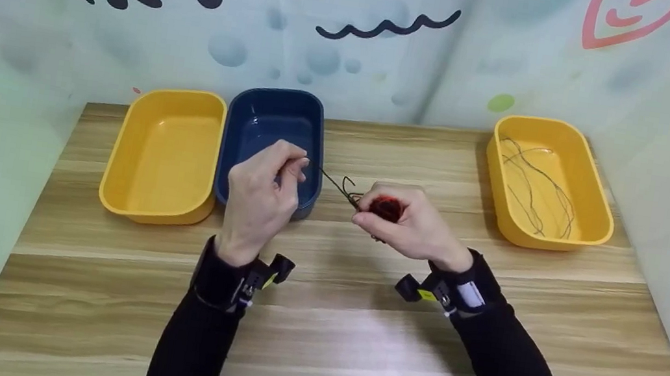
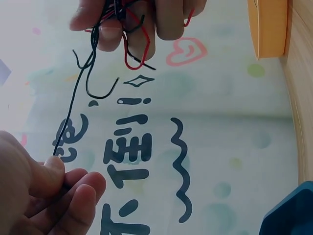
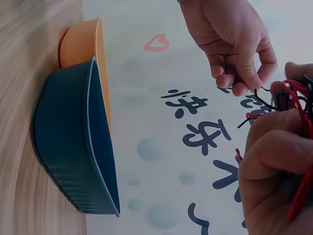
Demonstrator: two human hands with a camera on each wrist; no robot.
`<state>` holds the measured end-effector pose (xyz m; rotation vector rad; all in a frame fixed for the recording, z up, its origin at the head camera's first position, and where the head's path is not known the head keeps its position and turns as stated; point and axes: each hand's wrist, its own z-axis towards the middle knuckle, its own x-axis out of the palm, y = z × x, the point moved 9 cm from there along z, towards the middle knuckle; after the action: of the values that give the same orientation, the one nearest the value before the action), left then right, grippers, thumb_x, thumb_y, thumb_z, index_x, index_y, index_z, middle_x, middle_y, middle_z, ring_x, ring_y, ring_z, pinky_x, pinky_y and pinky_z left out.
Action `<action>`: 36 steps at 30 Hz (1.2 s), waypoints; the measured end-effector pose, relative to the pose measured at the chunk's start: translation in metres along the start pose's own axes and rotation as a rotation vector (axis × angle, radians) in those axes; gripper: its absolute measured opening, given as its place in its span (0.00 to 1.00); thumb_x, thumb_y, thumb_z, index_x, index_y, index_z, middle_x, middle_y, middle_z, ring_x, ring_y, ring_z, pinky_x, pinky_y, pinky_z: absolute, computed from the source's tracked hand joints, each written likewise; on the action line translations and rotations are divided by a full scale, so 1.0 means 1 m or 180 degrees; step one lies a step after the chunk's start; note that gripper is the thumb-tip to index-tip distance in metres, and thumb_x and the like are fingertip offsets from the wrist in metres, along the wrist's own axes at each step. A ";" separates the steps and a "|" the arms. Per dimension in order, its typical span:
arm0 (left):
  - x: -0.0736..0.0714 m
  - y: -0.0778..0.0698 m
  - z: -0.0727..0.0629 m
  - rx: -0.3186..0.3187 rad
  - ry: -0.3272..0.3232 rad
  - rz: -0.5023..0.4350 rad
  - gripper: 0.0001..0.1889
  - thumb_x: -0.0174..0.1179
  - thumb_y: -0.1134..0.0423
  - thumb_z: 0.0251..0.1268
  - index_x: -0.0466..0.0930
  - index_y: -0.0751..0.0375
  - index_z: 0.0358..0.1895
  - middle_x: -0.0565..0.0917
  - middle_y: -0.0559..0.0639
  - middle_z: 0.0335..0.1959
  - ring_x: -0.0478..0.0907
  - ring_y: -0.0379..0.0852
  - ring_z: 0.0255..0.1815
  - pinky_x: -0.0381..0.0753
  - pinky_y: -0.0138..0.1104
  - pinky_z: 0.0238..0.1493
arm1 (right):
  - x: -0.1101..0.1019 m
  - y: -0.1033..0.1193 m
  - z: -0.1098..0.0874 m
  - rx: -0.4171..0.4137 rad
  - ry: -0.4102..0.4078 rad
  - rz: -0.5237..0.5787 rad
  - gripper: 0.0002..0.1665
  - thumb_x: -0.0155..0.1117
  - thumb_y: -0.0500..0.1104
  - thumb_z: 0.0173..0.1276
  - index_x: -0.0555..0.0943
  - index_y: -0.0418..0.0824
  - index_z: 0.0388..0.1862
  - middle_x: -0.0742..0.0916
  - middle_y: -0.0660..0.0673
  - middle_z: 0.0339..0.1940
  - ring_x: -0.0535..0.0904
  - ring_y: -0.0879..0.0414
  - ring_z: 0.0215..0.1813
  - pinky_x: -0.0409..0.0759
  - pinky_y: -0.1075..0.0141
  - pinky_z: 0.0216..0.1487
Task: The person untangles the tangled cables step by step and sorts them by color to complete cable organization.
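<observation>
A tangled bundle of red and black wires (image 1: 386,208) is gripped in my right hand (image 1: 411,228); its fingers curl round the bundle. From it a thin black wire (image 2: 73,112) runs taut to my left hand (image 1: 263,188), which pinches the wire between thumb and forefinger. In the left wrist view, a hooked black wire end (image 2: 102,97) and a red loop (image 2: 146,49) hang loose below the right fingers. The right wrist view shows the left thumb and forefinger close to the bundle (image 3: 298,93). Much of the bundle is hidden inside the right hand.
A dark blue bin (image 1: 279,98) stands behind the left hand, beside a yellow bin (image 1: 163,151) at the left. Another yellow bin (image 1: 594,234), at the right, holds thin dark strands (image 1: 536,177). All stand on a wooden table (image 1: 320,343) before a printed backdrop (image 1: 389,84).
</observation>
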<state>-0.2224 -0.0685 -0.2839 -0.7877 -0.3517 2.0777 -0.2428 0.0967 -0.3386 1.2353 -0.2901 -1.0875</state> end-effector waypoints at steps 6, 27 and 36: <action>0.000 0.006 0.001 -0.0051 0.0077 0.0012 0.04 0.56 0.72 0.67 0.79 0.68 0.34 0.83 0.55 0.26 0.80 0.45 0.27 0.82 0.33 0.34 | 0.006 0.004 -0.001 -0.0087 0.0282 -0.0144 0.04 0.61 0.30 0.65 0.78 0.33 0.30 0.78 0.47 0.18 0.69 0.66 0.19 0.67 0.73 0.18; -0.032 0.042 0.007 -0.0420 -0.0132 0.0088 0.06 0.54 0.71 0.69 0.80 0.67 0.34 0.85 0.55 0.26 0.80 0.44 0.25 0.76 0.24 0.30 | -0.003 0.020 -0.006 -0.0575 0.0062 -0.0898 0.04 0.64 0.33 0.64 0.79 0.39 0.29 0.78 0.49 0.18 0.68 0.64 0.19 0.66 0.74 0.19; -0.044 0.049 0.007 -0.0510 -0.0215 0.0121 0.06 0.54 0.69 0.70 0.80 0.68 0.36 0.85 0.58 0.28 0.80 0.45 0.25 0.76 0.22 0.32 | -0.005 0.027 -0.005 -0.0862 -0.0156 -0.1150 0.03 0.65 0.33 0.63 0.80 0.39 0.34 0.79 0.50 0.20 0.70 0.63 0.21 0.67 0.73 0.21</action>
<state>-0.2391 -0.1326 -0.2854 -0.8251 -0.5500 2.1348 -0.2275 0.1017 -0.3153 1.0398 0.0487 -1.4178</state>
